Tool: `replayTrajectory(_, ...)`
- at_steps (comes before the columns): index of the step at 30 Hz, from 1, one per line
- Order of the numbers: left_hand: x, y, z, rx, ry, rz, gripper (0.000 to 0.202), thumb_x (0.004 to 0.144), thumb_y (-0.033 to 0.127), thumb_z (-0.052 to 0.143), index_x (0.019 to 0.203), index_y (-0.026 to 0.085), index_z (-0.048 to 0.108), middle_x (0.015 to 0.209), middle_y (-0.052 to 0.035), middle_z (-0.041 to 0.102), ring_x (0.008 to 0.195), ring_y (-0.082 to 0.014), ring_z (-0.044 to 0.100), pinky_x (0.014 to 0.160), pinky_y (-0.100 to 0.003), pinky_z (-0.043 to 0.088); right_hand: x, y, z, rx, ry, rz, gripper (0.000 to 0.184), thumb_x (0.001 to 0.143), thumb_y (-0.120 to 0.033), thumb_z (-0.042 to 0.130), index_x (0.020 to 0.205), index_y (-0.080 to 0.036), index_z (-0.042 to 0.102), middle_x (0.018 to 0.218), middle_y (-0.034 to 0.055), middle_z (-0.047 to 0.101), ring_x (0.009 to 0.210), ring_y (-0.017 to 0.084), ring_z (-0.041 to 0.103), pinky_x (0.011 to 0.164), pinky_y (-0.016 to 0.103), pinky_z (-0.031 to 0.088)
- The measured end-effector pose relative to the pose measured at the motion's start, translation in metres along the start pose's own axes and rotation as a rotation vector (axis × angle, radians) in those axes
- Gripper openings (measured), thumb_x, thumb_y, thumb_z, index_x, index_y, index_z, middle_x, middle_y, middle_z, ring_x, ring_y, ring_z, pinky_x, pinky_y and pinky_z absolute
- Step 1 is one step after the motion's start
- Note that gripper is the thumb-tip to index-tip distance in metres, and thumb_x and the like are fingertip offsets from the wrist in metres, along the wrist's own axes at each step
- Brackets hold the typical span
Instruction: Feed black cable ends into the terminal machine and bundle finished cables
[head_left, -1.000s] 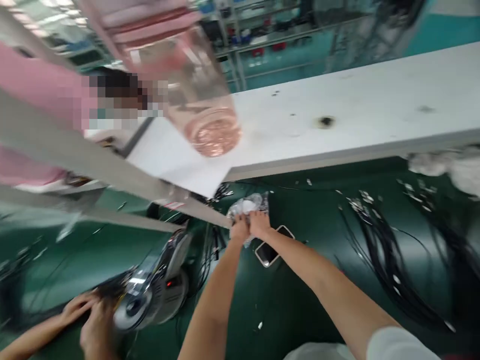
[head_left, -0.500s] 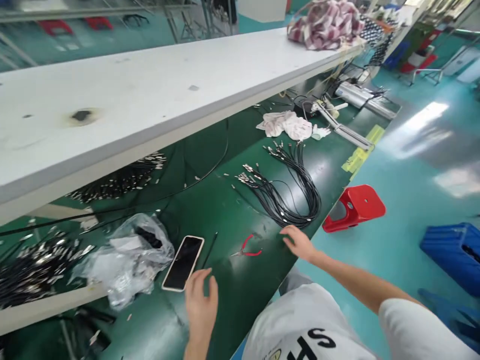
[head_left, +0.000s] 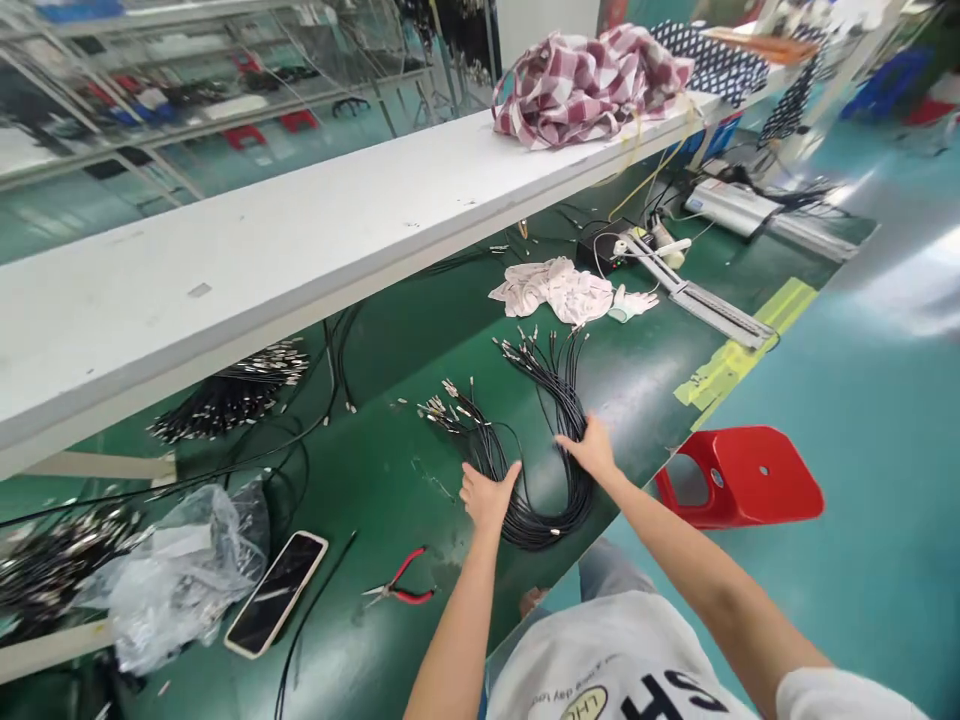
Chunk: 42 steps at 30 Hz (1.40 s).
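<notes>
A U-shaped bundle of thin black cables (head_left: 544, 528) lies on the green table, its silvery ends pointing away from me. My left hand (head_left: 489, 497) is at the bundle's left arm, thumb and fingers spread to either side of the cables. At the right arm of the bundle is my right hand (head_left: 592, 452), its thumb stretched over the cables and apart from the fingers. Both hands look open, touching the cables without a closed grip. Red-handled pliers (head_left: 401, 585) lie spread to the left of my left forearm. Beyond them are a single black cable (head_left: 311, 605) and a phone (head_left: 277, 592).
A white shelf (head_left: 300, 220) runs above the table's far side, with a checked cloth (head_left: 585, 85) on it. White fabric (head_left: 555, 290), a glove (head_left: 632, 302) and a metal rail (head_left: 720, 312) lie behind the bundle. A clear plastic bag (head_left: 180, 570) sits left; a red stool (head_left: 765, 475) stands right.
Both hands have moved to the cable bundle: the left from beside the phone, the right from the bundle's near edge onto its right arm. The view has shifted to the right.
</notes>
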<state>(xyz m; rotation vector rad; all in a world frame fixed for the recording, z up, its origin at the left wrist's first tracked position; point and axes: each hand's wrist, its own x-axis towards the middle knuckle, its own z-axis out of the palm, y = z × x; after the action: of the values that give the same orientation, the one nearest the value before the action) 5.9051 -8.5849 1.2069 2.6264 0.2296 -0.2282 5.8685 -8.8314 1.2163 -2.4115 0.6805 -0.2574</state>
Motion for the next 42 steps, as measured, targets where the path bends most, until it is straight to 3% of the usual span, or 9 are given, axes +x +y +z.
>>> replayTrajectory(2,0.008,0.044,0.017,0.036,0.069,-0.079,0.109,0.083,0.065,0.056,0.153,0.004,0.0,0.146,-0.0342,0.035,0.137,-0.0454,0.038,0.103,-0.059,0.04,0.023,-0.01,0.006,-0.023,-0.094,-0.074,0.089,0.081,-0.037,0.067,0.153,-0.01,0.021,0.14,0.0226,0.046,0.13,0.037,0.044,0.107,0.05,0.037)
replayTrajectory(5,0.01,0.072,0.028,0.066,0.093,-0.113,0.092,0.088,0.045,0.056,0.154,0.006,0.005,0.136,-0.0287,0.048,0.128,-0.0375,0.051,0.099,-0.048,0.045,0.037,-0.018,0.009,-0.046,-0.233,-0.194,0.083,0.083,-0.015,0.057,0.155,-0.012,0.017,0.139,0.0202,0.046,0.127,0.033,0.045,0.108,0.046,0.036)
replayTrajectory(10,-0.003,0.07,0.024,0.077,0.062,-0.106,0.067,0.086,0.029,0.055,0.147,0.015,0.03,0.125,-0.018,0.06,0.103,-0.029,0.067,0.085,-0.039,0.053,0.051,-0.024,-0.003,-0.063,-0.41,-0.386,0.084,0.077,-0.004,0.06,0.153,-0.013,0.026,0.131,0.0179,0.052,0.121,0.031,0.048,0.104,0.044,0.04)
replayTrajectory(18,-0.002,0.045,-0.017,0.087,0.163,-0.004,0.057,0.092,0.037,0.045,0.142,0.011,0.039,0.13,-0.0197,0.055,0.124,-0.0328,0.055,0.1,-0.047,0.048,0.076,-0.028,-0.038,-0.063,-0.442,-0.482,0.046,0.093,-0.031,0.063,0.137,-0.02,0.051,0.137,0.0111,0.052,0.122,0.029,0.053,0.101,0.052,0.045)
replayTrajectory(22,-0.023,0.06,-0.01,0.071,0.184,0.191,0.053,0.095,0.044,0.04,0.141,0.018,0.044,0.14,-0.0163,0.048,0.136,-0.032,0.044,0.111,-0.051,0.038,0.158,0.006,-0.084,-0.104,-0.333,-0.397,0.045,0.093,-0.035,0.063,0.135,-0.02,0.054,0.143,0.0113,0.049,0.128,0.03,0.049,0.107,0.054,0.041)
replayTrajectory(26,-0.063,0.082,0.034,0.098,-0.098,0.545,0.047,0.093,0.045,0.046,0.136,0.027,0.052,0.144,-0.0084,0.051,0.139,-0.0266,0.043,0.118,-0.045,0.032,0.291,0.051,-0.145,-0.15,-0.112,-0.261,0.044,0.095,-0.029,0.06,0.137,-0.019,0.054,0.154,0.0147,0.036,0.142,0.033,0.033,0.115,0.054,0.031)
replayTrajectory(29,-0.084,0.091,0.075,0.22,-0.224,0.424,0.07,0.077,0.05,0.064,0.141,0.024,0.05,0.143,-0.0113,0.054,0.135,-0.0349,0.046,0.116,-0.052,0.033,0.368,0.085,-0.175,-0.149,-0.003,-0.196,0.04,0.094,-0.034,0.062,0.131,-0.018,0.057,0.147,0.0121,0.045,0.135,0.033,0.044,0.109,0.058,0.038)
replayTrajectory(34,-0.093,0.113,0.099,0.358,-0.197,0.244,0.043,0.083,0.036,0.054,0.123,0.025,0.065,0.128,-0.0129,0.065,0.124,-0.0364,0.056,0.106,-0.053,0.041,0.421,0.127,-0.198,-0.077,0.098,-0.158,0.029,0.095,-0.035,0.061,0.118,-0.016,0.062,0.119,0.0088,0.063,0.101,0.021,0.064,0.088,0.043,0.055)
replayTrajectory(42,-0.098,0.176,0.073,0.366,-0.365,0.18,0.029,0.083,0.019,0.055,0.111,0.022,0.064,0.128,-0.01,0.059,0.114,-0.0274,0.059,0.105,-0.042,0.042,0.513,0.062,-0.243,0.145,0.248,-0.42,0.04,0.1,-0.026,0.037,0.136,-0.008,0.041,0.133,0.0197,0.047,0.124,0.024,0.048,0.103,0.044,0.042)
